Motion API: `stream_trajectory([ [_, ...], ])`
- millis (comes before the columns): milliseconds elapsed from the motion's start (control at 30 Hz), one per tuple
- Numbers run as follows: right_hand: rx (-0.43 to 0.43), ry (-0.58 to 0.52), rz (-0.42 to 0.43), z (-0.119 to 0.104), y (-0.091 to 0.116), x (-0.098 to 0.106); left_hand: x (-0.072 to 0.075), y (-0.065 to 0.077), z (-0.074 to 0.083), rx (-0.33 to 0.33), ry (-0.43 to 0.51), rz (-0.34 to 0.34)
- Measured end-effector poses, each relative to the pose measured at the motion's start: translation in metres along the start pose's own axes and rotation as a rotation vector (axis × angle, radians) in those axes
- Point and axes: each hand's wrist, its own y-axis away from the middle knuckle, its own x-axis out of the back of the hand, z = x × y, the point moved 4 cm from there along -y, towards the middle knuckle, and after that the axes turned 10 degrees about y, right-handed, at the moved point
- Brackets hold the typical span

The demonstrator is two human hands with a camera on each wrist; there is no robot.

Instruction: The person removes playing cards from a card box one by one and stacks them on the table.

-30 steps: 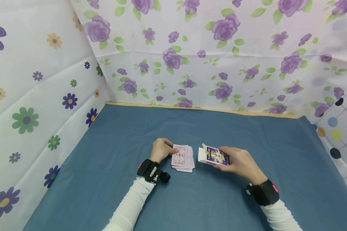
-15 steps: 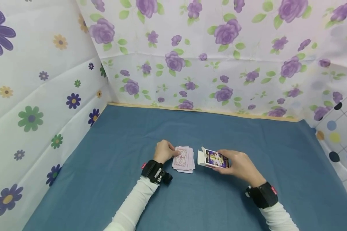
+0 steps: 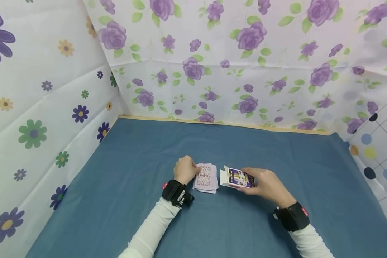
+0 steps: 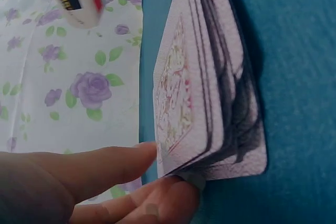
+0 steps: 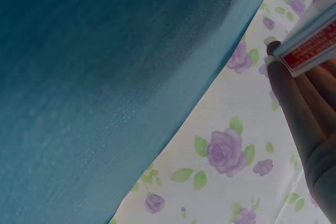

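Note:
A loose stack of playing cards [image 3: 204, 177] with red-patterned backs lies on the blue cloth, its edges uneven. My left hand [image 3: 185, 170] is at the stack's left side. In the left wrist view, its thumb [image 4: 121, 165] rests on the top card near one end, while fingers curl under the edge of the upper cards [image 4: 178, 93], pinching them. My right hand [image 3: 267, 183] grips a purple and white card box [image 3: 240, 178] just right of the stack. The box's open flap end faces the cards. Only part of the box [image 5: 310, 45] shows in the right wrist view.
Blue cloth [image 3: 245, 229] covers the table. A wall sheet with purple roses [image 3: 193, 68] rises behind its yellow-edged back rim [image 3: 167, 119]. Flowered sheeting [image 3: 35, 179] stands at the left, and a dotted sheet [image 3: 374, 161] at the right.
My left hand has shifted slightly right, and its thumb reaches less far over the cards. The right hand keeps the box in nearly the same place. The head view has moved slightly.

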Motion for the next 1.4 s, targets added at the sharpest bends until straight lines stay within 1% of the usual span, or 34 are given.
stream_trajectory([
  [100,-0.006,-0.028,-0.064,0.002,0.0,-0.002,0.001,0.002,0.005,-0.051,-0.017,-0.008],
  [167,0.003,-0.054,-0.114,0.003,0.0,-0.004,0.001,0.004,0.013,-0.116,-0.006,-0.03],
  [200,0.01,-0.069,-0.142,0.004,0.0,-0.005,0.001,0.006,0.017,-0.153,0.005,-0.057],
  [300,0.055,-0.131,-0.219,0.006,-0.001,-0.006,-0.004,0.01,0.035,-0.258,0.058,-0.181],
  [400,0.103,-0.211,-0.304,0.009,-0.003,-0.007,-0.014,0.014,0.051,-0.339,0.098,-0.341],
  [467,0.141,-0.245,-0.349,0.012,-0.006,-0.008,-0.023,0.018,0.058,-0.368,0.093,-0.429],
  [500,0.15,-0.261,-0.375,0.013,-0.007,-0.01,-0.028,0.019,0.061,-0.382,0.083,-0.461],
  [567,0.16,-0.288,-0.428,0.015,-0.01,-0.014,-0.038,0.023,0.065,-0.384,0.069,-0.509],
  [633,0.167,-0.301,-0.466,0.018,-0.012,-0.018,-0.048,0.026,0.066,-0.366,0.056,-0.514],
  [733,0.169,-0.312,-0.506,0.02,-0.017,-0.024,-0.06,0.03,0.067,-0.322,0.041,-0.488],
  [833,0.177,-0.293,-0.499,0.023,-0.023,-0.027,-0.066,0.032,0.07,-0.289,0.016,-0.445],
  [900,0.173,-0.274,-0.476,0.024,-0.027,-0.027,-0.068,0.032,0.072,-0.281,-0.012,-0.413],
  [1000,0.153,-0.242,-0.425,0.025,-0.032,-0.026,-0.069,0.031,0.074,-0.262,-0.009,-0.365],
  [1167,0.111,-0.14,-0.299,0.019,-0.035,-0.02,-0.073,0.032,0.073,-0.239,-0.023,-0.346],
  [1233,0.075,-0.087,-0.251,0.016,-0.033,-0.017,-0.075,0.033,0.071,-0.235,-0.027,-0.341],
  [1333,0.013,-0.046,-0.247,0.01,-0.028,-0.013,-0.076,0.034,0.071,-0.256,-0.037,-0.31],
  [1400,-0.004,-0.037,-0.261,0.005,-0.025,-0.011,-0.075,0.035,0.071,-0.285,-0.056,-0.289],
])
